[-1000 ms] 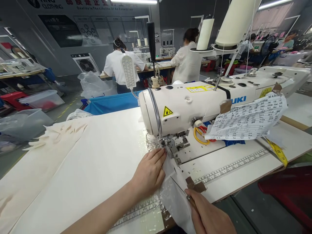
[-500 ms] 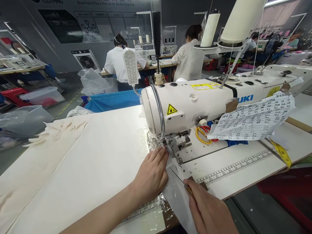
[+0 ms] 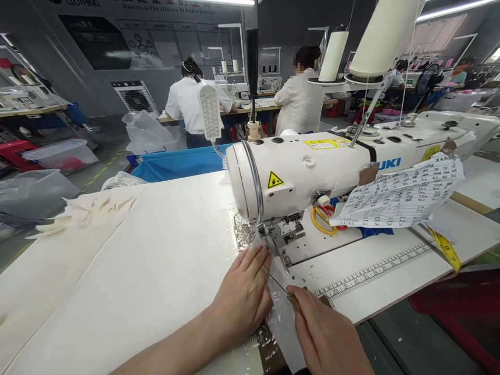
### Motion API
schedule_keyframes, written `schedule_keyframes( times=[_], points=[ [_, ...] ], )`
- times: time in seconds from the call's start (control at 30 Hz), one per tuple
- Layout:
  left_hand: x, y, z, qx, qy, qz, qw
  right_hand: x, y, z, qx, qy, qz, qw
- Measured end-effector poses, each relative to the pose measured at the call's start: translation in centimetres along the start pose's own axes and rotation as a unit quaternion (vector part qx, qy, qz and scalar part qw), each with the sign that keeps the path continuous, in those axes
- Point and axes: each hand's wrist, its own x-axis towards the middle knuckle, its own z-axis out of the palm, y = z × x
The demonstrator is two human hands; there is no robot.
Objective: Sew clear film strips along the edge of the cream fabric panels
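My left hand (image 3: 244, 297) lies flat, fingers together, on the cream fabric (image 3: 128, 260), its fingertips just short of the presser foot (image 3: 269, 234) of the white sewing machine (image 3: 312, 166). My right hand (image 3: 324, 338) grips a thin pointed metal tool (image 3: 278, 284) with a brown handle, its tip aimed at the fabric edge beside my left fingers. A narrow white strip of fabric (image 3: 285, 323) runs from the foot toward me between the two hands.
Yellow-handled scissors (image 3: 322, 219) and a printed paper sheet (image 3: 402, 195) hang under the machine arm. A yellow measuring tape (image 3: 443, 247) lies at the right. Thread cones (image 3: 385, 36) stand above. Two people sit at machines behind; a blue bin (image 3: 175, 161) stands past the table.
My right hand has slid left and forward, bringing the tool tip closer to my left fingers. My left hand has drawn back slightly from the presser foot.
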Motion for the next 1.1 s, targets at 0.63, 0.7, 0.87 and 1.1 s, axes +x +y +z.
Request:
schedule_keyframes(
  times=[0.63, 0.7, 0.87, 1.1],
  points=[
    [1.7, -2.2, -0.6, 0.042, 0.010, -0.041, 0.998, 3.1, 0.1, 2.3, 0.060, 0.057, 0.047, 0.995],
    [1.9, -3.1, -0.3, 0.069, 0.015, -0.027, 0.997, 2.8, 0.1, 2.7, 0.115, 0.041, 0.068, 0.990],
    [1.9, -3.6, -0.4, 0.126, 0.045, -0.008, 0.991, 1.5, -0.2, 3.0, 0.188, 0.021, 0.104, 0.976],
    [1.3, -0.7, -0.6, 0.028, 0.063, -0.003, 0.998, 0.9, -0.7, 1.8, 0.205, -0.036, 0.114, 0.971]
  ],
)
